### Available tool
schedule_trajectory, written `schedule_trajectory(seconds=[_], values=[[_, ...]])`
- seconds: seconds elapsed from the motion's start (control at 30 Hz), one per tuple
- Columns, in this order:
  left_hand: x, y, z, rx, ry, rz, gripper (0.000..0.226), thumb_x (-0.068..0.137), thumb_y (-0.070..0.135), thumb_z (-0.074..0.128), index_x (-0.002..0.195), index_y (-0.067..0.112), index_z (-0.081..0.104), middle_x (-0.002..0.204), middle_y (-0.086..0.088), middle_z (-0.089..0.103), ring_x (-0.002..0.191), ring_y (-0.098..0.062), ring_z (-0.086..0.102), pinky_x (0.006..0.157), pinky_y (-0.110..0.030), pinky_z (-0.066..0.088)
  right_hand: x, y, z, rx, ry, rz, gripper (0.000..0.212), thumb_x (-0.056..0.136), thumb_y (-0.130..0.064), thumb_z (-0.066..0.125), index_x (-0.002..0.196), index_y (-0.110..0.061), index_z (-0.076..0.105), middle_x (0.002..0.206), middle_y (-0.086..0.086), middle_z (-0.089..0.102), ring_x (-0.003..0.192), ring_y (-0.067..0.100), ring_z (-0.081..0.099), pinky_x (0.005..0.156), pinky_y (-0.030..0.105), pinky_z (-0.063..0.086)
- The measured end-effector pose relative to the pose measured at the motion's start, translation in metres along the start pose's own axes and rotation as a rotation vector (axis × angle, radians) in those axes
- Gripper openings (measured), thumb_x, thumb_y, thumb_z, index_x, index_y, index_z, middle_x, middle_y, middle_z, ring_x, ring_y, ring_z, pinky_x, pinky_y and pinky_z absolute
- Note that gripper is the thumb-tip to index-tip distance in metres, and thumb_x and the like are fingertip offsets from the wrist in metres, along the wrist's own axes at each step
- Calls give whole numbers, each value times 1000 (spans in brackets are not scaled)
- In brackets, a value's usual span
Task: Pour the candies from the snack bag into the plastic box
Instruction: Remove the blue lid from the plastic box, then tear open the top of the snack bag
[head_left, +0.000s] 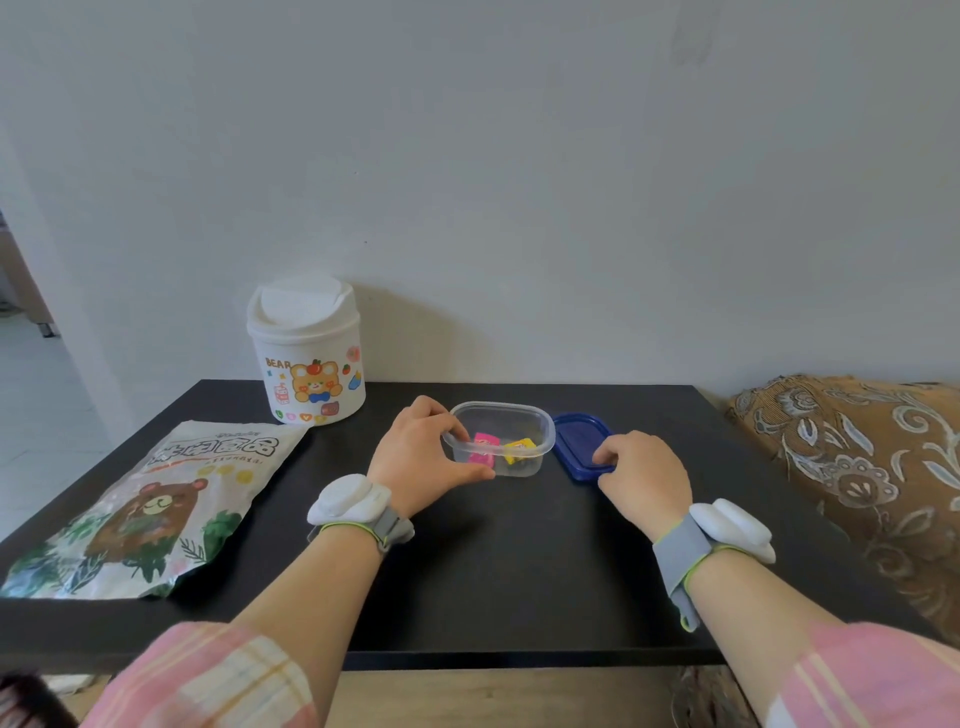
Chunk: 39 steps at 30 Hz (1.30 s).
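The plastic box (500, 438) sits open on the black table (519, 561), holding a pink candy (483, 448) and a yellow candy (519, 450). The left hand (418, 454) grips the box's near-left corner, thumb below and fingers curled over the rim. The right hand (641, 475) rests on the blue lid (579, 441), which lies flat just right of the box; its fingers are curled on the lid's near edge, though whether they pinch it cannot be told. The snack bag (140, 506) lies flat, well apart to the left, in neither hand. Judgement: the step appears to be closing the box. The left hand should brace the box while the lid is aligned squarely and pressed down along every edge.
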<state>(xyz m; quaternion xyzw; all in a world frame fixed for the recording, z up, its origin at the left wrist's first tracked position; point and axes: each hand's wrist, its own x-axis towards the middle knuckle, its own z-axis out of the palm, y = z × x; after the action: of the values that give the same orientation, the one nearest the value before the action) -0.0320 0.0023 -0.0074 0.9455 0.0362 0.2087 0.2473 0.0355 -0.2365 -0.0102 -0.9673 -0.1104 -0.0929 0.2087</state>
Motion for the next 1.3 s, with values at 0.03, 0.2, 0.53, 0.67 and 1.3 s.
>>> schedule_trajectory(seconds=[0.03,0.2,0.53,0.67,1.3], values=[[0,0,-1,6,-3,-3,46,60,60,78,92,27,67,105,11,49,100,-8,48,80,-22,44,0,-1,0,8,-3,1,30,81,-6,57,102,-23,70,110,-1,63,109,23,54,82,33,48],[-2,0,-6,-35,34,-6,59,66,68,68,109,29,64,111,12,49,105,-6,47,84,-23,45,1,-15,-7,98,80,-36,29,85,-7,52,104,-19,70,111,3,64,108,24,54,81,32,46],[-13,-43,-58,182,144,-190,43,86,47,58,121,22,59,127,-1,50,117,-22,48,99,-38,42,-9,-127,-2,241,82,-389,28,90,-8,49,103,-18,72,108,3,69,101,20,60,83,29,47],[-36,-82,-86,388,59,-435,55,82,52,55,127,22,52,133,-5,46,122,-27,45,100,-43,39,-24,-166,26,193,-3,-462,29,90,-9,49,104,-21,72,111,-1,67,108,19,54,86,29,43],[-51,-124,-103,556,-217,-504,46,76,18,49,122,22,49,122,-3,59,111,-26,56,92,-40,46,-34,-188,44,186,-179,-394,27,91,-8,52,107,-19,70,118,1,66,106,18,60,93,27,46]])
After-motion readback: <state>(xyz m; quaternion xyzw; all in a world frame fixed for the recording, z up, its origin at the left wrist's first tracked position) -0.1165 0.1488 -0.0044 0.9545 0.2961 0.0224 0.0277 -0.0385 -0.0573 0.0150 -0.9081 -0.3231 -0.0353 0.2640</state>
